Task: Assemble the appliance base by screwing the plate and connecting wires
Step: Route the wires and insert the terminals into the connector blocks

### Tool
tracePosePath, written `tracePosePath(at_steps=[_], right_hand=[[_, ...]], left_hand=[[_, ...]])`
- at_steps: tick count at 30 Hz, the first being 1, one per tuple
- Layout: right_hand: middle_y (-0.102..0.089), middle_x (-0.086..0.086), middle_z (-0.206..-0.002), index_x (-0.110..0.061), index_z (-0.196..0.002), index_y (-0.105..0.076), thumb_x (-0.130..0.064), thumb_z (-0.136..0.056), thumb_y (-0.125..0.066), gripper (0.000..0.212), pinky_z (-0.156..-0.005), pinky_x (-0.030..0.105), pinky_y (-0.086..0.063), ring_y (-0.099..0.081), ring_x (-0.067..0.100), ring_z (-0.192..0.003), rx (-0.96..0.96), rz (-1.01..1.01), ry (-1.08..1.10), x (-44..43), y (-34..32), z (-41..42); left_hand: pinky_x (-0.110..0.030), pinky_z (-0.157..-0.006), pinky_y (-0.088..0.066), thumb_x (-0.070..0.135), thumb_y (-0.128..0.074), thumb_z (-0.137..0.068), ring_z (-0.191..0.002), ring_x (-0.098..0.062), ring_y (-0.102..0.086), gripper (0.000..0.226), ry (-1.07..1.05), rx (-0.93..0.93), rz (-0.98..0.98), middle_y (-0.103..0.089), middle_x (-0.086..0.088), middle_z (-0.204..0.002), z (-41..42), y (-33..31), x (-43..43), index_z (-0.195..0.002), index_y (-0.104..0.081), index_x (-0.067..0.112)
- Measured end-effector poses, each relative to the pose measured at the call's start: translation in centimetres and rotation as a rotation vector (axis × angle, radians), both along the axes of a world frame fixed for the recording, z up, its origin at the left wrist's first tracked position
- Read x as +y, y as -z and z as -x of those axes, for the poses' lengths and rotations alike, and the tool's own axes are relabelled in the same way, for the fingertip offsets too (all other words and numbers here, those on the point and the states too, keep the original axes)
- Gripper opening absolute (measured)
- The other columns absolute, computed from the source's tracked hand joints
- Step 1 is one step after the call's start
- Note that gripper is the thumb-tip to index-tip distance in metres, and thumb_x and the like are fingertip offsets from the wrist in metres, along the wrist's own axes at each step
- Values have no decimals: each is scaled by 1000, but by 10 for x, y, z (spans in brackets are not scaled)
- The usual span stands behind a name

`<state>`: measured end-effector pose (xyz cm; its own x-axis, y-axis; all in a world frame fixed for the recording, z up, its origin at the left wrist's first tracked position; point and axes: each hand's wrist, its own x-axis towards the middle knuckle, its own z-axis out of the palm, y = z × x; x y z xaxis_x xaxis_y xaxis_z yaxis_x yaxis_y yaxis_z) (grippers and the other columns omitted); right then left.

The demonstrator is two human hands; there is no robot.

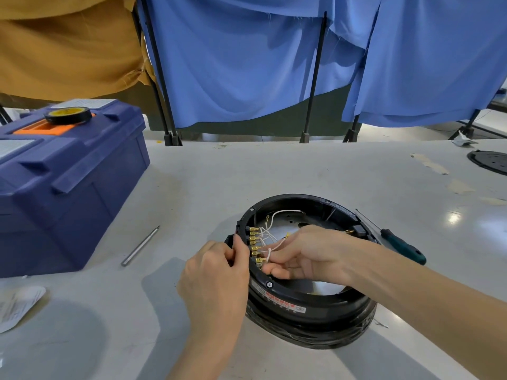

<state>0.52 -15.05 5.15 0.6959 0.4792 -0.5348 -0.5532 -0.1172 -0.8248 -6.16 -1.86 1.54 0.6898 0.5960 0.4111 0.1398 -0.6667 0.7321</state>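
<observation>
1. Near left: white paper packet (19,305) lies on the pale grey table (301,171).
2. Left hand (216,272) grips the left rim of the round black plastic appliance base (315,300), fingers curled; the base sits centre-table.
3. Right hand (307,256) reaches inside the base, fingertips pinching a thin white wire (267,252) beside the brass terminals (254,242). The hand hides part of the interior.
4. Grey metal rod (140,246) lies left of the base, green-handled screwdriver (403,248) just beside its right rim.
5. Further back: blue plastic toolbox (68,187) bearing a black tape roll (68,115); black perforated disc (491,161) far right; blue cloth screens (247,64) behind.
</observation>
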Motion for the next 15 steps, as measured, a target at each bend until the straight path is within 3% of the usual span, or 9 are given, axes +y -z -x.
tracePosePath(at_steps=[4, 8, 15], right_hand=[[-70, 21, -73, 10, -91, -68, 10, -82, -69, 9, -51, 21, -54, -66, 19, -53, -76, 93, -3, -11, -1, 8], [-65, 14, -64, 1, -78, -71, 2, -80, -75, 5, -42, 19, -46, -58, 14, -45, -80, 162, -51, -5, -1, 13], [-66, 10, -66, 3, -86, -71, -4, -81, -75, 10, -44, 19, -46, -59, 13, -48, -113, 121, -107, -5, -4, 13]], left_hand=[[-28, -51, -35, 26, -70, -85, -52, -32, -49, 42, -7, -20, -28, -57, -4, -53, -1, 0, 0, -48, -57, 9], [-32, -51, -42, 30, -68, -86, -55, -33, -52, 43, -5, 10, -24, -58, -3, -54, 1, 0, 0, -50, -59, 10], [-31, -52, -40, 32, -66, -87, -56, -33, -51, 43, -13, 28, -42, -58, -3, -55, 1, -1, 0, -50, -59, 11]])
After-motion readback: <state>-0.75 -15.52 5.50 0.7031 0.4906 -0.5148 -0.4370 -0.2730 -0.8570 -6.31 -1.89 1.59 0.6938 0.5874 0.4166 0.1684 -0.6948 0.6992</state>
